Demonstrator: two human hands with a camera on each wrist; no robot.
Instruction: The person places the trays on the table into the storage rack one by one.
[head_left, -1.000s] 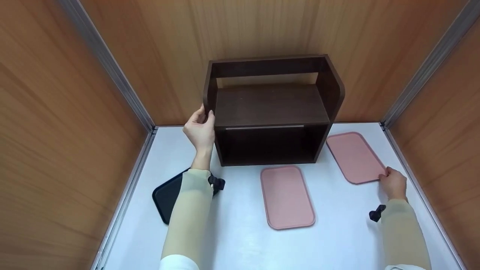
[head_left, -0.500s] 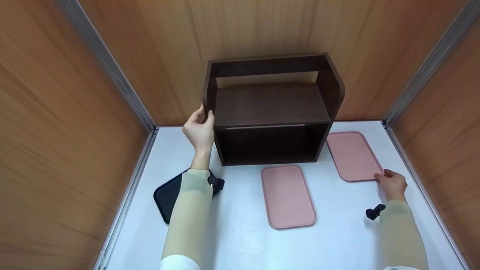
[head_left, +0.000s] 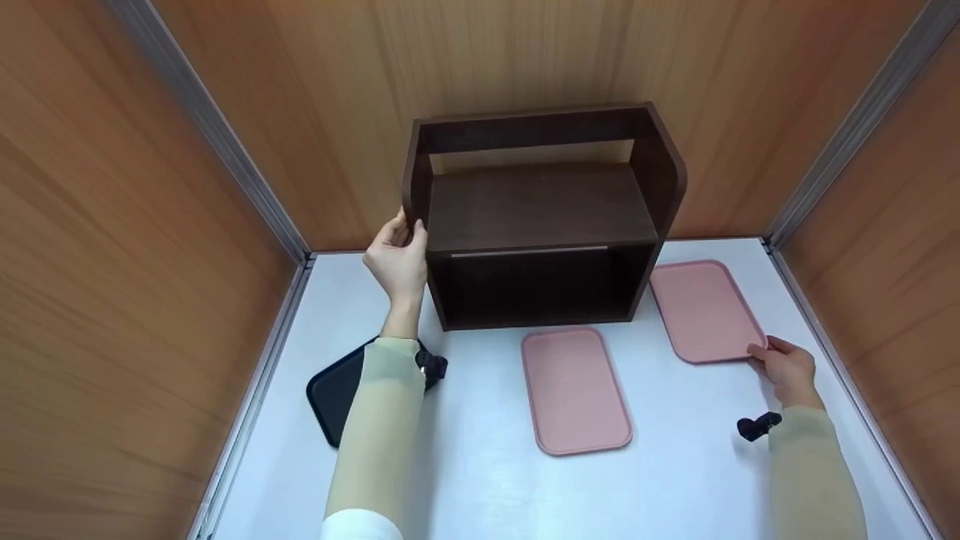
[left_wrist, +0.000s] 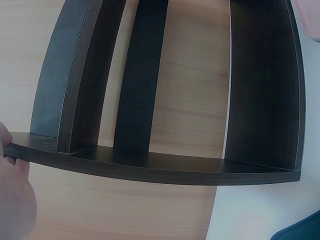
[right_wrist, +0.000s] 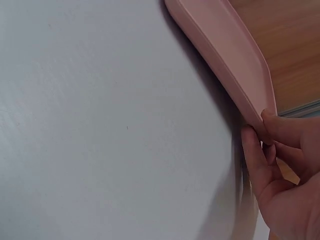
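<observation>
A dark brown two-level wooden shelf [head_left: 540,210] stands against the back wall. My left hand [head_left: 405,229] grips the front edge of its left side panel [left_wrist: 150,167], thumb on one face and fingers on the other [left_wrist: 12,200]. A pink tray [head_left: 701,307] lies right of the shelf. My right hand [head_left: 757,351] pinches its near right corner; in the right wrist view that tray's corner [right_wrist: 225,55] is raised off the white table between thumb and fingers [right_wrist: 270,150]. A second pink tray [head_left: 574,390] lies flat in front of the shelf, untouched.
A black tray [head_left: 334,394] lies at the left, partly under my left forearm. The white table [head_left: 480,480] is boxed in by wood-grain walls on the left, back and right, with metal strips in the corners.
My right hand has closed on the right pink tray's near corner and the tray has shifted slightly left. My left hand stays on the shelf's side panel.
</observation>
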